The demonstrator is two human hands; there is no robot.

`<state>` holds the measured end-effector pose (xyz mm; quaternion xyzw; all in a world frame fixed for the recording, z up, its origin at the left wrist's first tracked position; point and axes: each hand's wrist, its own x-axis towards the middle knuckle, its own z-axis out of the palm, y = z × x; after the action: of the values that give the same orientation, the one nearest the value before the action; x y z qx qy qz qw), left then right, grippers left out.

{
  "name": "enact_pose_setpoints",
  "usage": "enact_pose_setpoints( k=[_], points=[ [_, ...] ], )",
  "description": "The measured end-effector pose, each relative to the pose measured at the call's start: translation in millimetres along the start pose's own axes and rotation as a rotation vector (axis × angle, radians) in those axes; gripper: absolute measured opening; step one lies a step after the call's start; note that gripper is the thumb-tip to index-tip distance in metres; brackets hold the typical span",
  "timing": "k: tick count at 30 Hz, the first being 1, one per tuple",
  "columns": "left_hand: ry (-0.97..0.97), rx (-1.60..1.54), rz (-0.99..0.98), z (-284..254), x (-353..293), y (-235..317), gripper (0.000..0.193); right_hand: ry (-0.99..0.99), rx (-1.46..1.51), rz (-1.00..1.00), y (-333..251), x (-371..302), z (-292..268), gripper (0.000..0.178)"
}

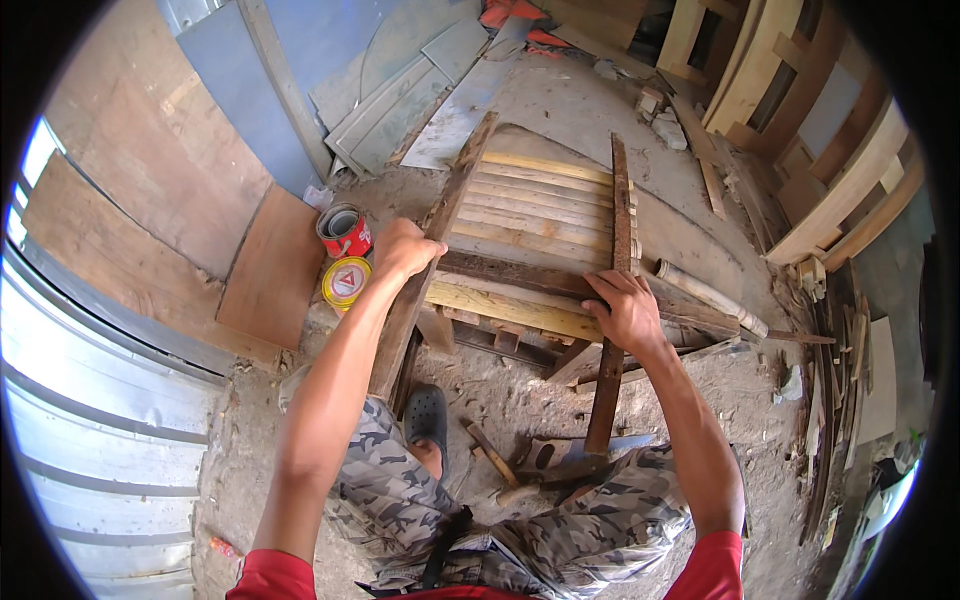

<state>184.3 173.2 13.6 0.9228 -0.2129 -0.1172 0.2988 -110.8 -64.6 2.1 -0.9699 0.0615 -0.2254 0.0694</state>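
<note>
Hands on a slatted wooden frame [530, 215], lying on a dusty floor [520, 400] in front of the knees. Left hand [402, 248] closed over the top edge of the weathered left rail [430, 250], fingers curled around the board and pressed together. Right hand [625, 310] laid on the dark right rail [612, 300] where a dark cross-piece [520, 275] meets it — fingers slightly spread, tips pressing down on the wood. Pale slats between the two rails, running across. Red open tin [343, 230] and its yellow lid [346, 281] just left of the left rail, near the left hand. Hammer [495, 462] and handsaw [560, 455] on the ground between the legs, below the frame. Black sandal [427, 415] beside the lower end of the left rail. Plywood sheets [150, 190] leaning at far left.
</note>
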Motion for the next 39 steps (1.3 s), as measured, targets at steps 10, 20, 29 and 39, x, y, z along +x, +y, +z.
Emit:
enact_pose_setpoints(
  k=[10,20,29,39],
  points=[
    [0.0,0.029,0.013,-6.1,1.3,5.7,0.045,0.012,-0.006,0.002,2.6,5.8,0.2,0.042],
    [-0.029,0.064,0.004,-12.6,0.1,10.5,0.046,0.02,-0.011,-0.019,4.1,5.1,1.3,0.042],
    [0.002,0.144,-0.001,-5.8,-3.9,16.7,0.046,-0.006,-0.046,0.014,0.6,2.5,2.3,0.044],
    [0.395,0.305,0.37,3.9,-45.7,33.9,0.056,0.686,-0.15,0.047,49.0,-6.5,-22.3,0.035]
  ],
)
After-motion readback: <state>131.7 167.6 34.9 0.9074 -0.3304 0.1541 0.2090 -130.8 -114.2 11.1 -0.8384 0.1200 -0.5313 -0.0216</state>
